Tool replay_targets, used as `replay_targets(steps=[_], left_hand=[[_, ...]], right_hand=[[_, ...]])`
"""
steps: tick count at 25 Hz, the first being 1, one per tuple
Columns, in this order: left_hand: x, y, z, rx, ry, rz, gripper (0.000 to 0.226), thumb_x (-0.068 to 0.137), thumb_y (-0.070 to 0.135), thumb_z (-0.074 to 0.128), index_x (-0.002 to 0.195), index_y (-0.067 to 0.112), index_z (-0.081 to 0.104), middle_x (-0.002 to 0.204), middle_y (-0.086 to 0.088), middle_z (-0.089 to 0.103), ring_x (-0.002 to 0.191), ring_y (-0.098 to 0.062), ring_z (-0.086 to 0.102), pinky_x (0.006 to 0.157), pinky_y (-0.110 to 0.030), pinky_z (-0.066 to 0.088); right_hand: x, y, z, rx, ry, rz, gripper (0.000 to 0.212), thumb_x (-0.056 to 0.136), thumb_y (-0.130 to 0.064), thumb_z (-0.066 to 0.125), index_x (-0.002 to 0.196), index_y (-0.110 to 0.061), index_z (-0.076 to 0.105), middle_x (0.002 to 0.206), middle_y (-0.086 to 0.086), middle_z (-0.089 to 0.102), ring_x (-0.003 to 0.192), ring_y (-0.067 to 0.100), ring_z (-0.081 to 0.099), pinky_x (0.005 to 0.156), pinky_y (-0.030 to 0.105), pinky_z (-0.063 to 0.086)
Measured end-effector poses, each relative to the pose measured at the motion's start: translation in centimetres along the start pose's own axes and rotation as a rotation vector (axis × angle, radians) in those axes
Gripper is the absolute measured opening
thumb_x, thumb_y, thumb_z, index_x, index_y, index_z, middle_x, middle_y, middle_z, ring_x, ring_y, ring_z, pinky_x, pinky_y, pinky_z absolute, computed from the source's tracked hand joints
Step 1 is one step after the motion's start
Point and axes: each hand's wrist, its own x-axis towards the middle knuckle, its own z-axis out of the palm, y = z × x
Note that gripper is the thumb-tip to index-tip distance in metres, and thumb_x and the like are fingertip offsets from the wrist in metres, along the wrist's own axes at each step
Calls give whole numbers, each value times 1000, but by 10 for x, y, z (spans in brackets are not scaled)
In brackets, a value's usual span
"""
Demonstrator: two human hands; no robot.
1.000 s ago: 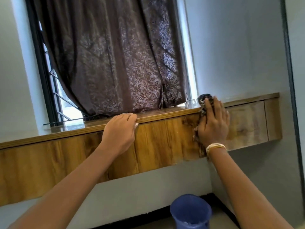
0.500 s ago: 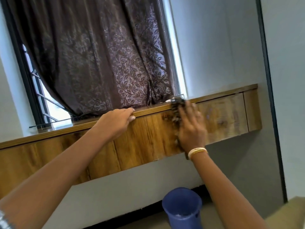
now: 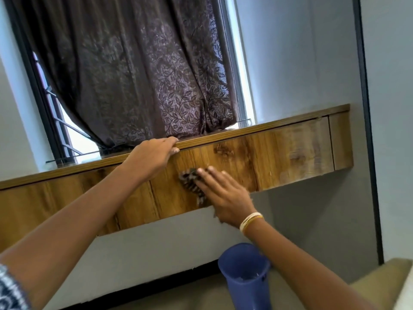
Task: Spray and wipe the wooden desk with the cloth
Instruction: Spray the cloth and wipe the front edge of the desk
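Hands: two in view, both bare, both at the wooden surface (image 3: 279,151); one pale bangle (image 3: 250,221) sits on the right wrist
Left hand (image 3: 152,155): fingers curled over the top front edge of the surface, gripping that edge; thumb below, against the front face
Right hand (image 3: 223,193): fingers straight and spread, pressing flat on the front face; blurred, so finer detail of the fingertips cannot be told
Cloth (image 3: 193,183): one, dark with pale mottled pattern; bunched under the right fingers, held against the front face, its lower end hanging near the bottom edge of the panel
Surface: one long wall-mounted wooden unit below the window; the front face shows vertical seams and darker, glossier grain around the cloth, paler grain toward the right end
Curtain (image 3: 138,70): one, brown with a leaf pattern, its hem gathered on top of the surface behind the left hand
Container (image 3: 243,274): one blue plastic vessel on the floor below the right forearm; its contents cannot be told
Sleeve (image 3: 11,291): one patterned cuff at the lower left corner
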Motion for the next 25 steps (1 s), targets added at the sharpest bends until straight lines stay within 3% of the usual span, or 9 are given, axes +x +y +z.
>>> replay_targets(steps=[3,5,7,9,12,14,16,20,25], left_hand=[[0,0,3,4,7,-7,34,104,36,32,131,21,48,129,-5,62,112,-31,59,87,-45,48],[0,2,2,5,23,-1,34,104,35,33,130,20,49,128,-6,63,111,-31,60,87,-45,48],[0,4,0,10,26,6,34,104,34,33,129,19,49,127,-7,63,110,-32,60,88,-47,48],[0,4,0,4,26,-1,34,104,34,33,130,18,49,127,-7,63,110,-32,60,88,-47,48],[-1,6,1,-2,30,-17,35,104,34,34,133,19,48,129,-7,62,112,-32,59,89,-47,48],[-1,4,0,5,24,-13,37,104,36,33,135,20,46,131,-5,61,115,-30,58,91,-45,48],[3,-4,0,77,-9,68,42,104,37,31,140,21,42,138,-3,56,125,-26,53,101,-42,43],[37,12,-6,219,-68,279,55,103,41,24,154,21,20,157,-1,33,143,-19,33,115,-36,25],[87,125,7,53,-24,228,43,104,38,28,140,16,36,137,-10,54,117,-37,56,85,-44,46]], right_hand=[[-28,53,-5,42,128,531,63,93,-20,48,153,-16,28,162,8,16,148,31,16,110,54,36],[-31,62,-10,74,204,909,55,96,-16,41,151,-13,33,161,10,20,147,33,21,110,52,37],[-11,42,-14,117,239,1114,55,98,-19,37,151,-12,30,161,11,18,147,34,18,113,53,33],[11,2,-13,145,228,1000,59,96,-20,41,153,-14,26,162,12,14,148,36,15,116,54,27],[19,-64,-4,132,79,342,76,86,-24,55,154,-16,22,163,8,8,150,32,8,119,49,20],[17,-49,-3,93,19,96,83,83,-32,59,155,-17,19,164,6,5,150,29,8,120,47,16],[14,-3,-6,66,98,251,69,90,-33,48,154,-16,25,163,7,11,149,29,12,119,50,22],[-5,103,-26,84,191,902,60,93,-19,36,153,-16,29,161,7,20,147,32,21,116,52,26],[-6,132,-38,119,219,1123,56,98,-22,34,153,-19,25,162,7,17,149,30,17,117,52,24]])
